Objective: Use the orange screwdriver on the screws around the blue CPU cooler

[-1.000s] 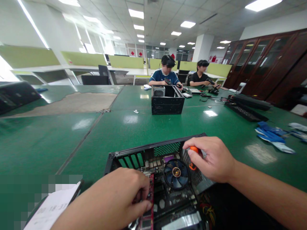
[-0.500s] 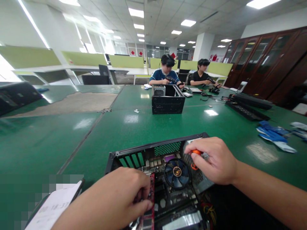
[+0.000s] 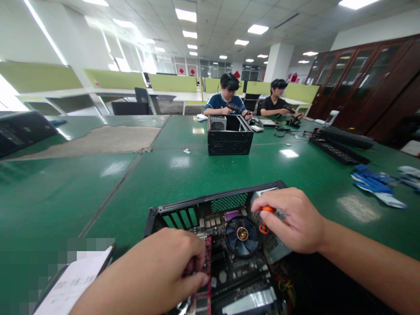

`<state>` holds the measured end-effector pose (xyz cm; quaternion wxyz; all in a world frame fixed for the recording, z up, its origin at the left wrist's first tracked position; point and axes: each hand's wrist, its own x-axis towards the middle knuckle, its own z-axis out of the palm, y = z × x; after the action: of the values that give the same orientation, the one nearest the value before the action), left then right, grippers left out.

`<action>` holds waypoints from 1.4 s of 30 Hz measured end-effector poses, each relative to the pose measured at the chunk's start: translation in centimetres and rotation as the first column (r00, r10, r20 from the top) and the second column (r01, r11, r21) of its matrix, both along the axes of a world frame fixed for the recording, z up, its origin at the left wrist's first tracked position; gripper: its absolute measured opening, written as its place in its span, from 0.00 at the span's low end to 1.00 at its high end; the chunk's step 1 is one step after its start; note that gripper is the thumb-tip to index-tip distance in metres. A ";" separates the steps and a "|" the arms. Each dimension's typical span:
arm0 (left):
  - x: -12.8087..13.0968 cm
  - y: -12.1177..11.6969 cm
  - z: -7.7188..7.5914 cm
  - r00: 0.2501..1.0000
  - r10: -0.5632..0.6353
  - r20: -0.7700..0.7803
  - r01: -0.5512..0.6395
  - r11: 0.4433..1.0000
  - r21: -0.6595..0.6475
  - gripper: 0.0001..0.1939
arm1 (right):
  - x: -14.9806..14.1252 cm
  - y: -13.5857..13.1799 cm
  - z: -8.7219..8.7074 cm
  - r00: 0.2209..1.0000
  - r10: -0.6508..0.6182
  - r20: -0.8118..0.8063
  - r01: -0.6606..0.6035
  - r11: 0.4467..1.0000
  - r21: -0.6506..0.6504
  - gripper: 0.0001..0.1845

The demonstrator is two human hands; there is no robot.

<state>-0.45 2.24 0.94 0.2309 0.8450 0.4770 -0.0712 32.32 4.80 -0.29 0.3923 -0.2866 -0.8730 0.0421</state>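
In front of me lies an open computer case, its motherboard and a round black cooling fan exposed. My left hand reaches into the case from the left. Its thumb and curled fingers close on the edge of a red circuit card, probably a graphics card. My right hand is closed around an orange-handled screwdriver, held just right of the fan beside the metal power supply. The screwdriver's tip cannot be made out.
Another black computer case stands farther back on the green table. Two people sit beyond it holding power drills. Blue-and-white gloves and black panels lie at right. A white paper lies at lower left.
The orange screwdriver end has shifted very slightly left. Both hands stay almost in place, and the case has not visibly moved.
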 end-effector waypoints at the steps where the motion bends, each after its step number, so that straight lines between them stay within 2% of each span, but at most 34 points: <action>1: 0.0 0.0 0.0 1.000 0.000 0.001 0.000 1.000 0.000 0.07 | 0.0 0.0 0.0 1.000 0.004 0.003 -0.004 1.000 0.000 0.15; 7: -0.1 -0.1 0.0 1.000 0.005 -0.024 -0.004 1.000 0.018 0.08 | 0.2 0.1 -0.2 0.999 -0.012 0.041 0.013 1.000 -0.012 0.12; 13: 0.3 -0.1 0.4 0.996 0.021 -0.081 -0.021 1.000 -0.004 0.07 | 0.3 0.4 -0.5 0.979 -0.095 0.180 0.112 0.990 -0.082 0.16; 17: 0.2 0.0 0.3 0.999 0.022 -0.046 -0.022 1.000 0.000 0.07 | 0.3 0.4 -0.4 0.979 -0.103 0.174 0.116 0.991 -0.070 0.10; 20: 0.1 0.1 0.1 0.999 0.013 -0.029 -0.013 1.000 0.001 0.08 | 0.4 0.2 -0.5 0.989 -0.069 0.128 0.081 0.993 -0.085 0.09; 27: 0.1 -0.1 0.1 0.999 0.019 -0.031 -0.018 1.000 0.021 0.07 | 0.5 0.2 -0.2 0.990 0.120 0.075 -0.108 0.983 -0.150 0.16; 30: 0.2 0.0 0.1 1.000 0.008 -0.019 -0.007 1.000 0.030 0.07 | 0.6 0.1 -0.4 0.985 0.119 0.122 -0.101 0.984 -0.146 0.18; 34: 0.2 0.0 0.2 1.000 0.007 -0.019 -0.006 1.000 0.018 0.07 | 0.6 0.1 -1.0 0.970 0.091 0.226 -0.051 0.983 -0.177 0.12; 38: 0.2 0.0 0.2 1.000 0.013 -0.025 -0.013 1.000 0.011 0.07 | 0.5 0.0 -1.0 0.987 0.115 0.115 -0.093 0.980 -0.178 0.09; 42: 0.1 -0.1 0.2 1.000 0.002 -0.025 -0.001 1.000 0.010 0.08 | 0.3 0.2 -0.7 0.998 0.040 -0.038 -0.043 0.994 -0.099 0.07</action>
<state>-0.32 2.19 1.18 0.2208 0.8448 0.4809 -0.0793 32.59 5.01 -1.02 0.3925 -0.2868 -0.8683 0.0988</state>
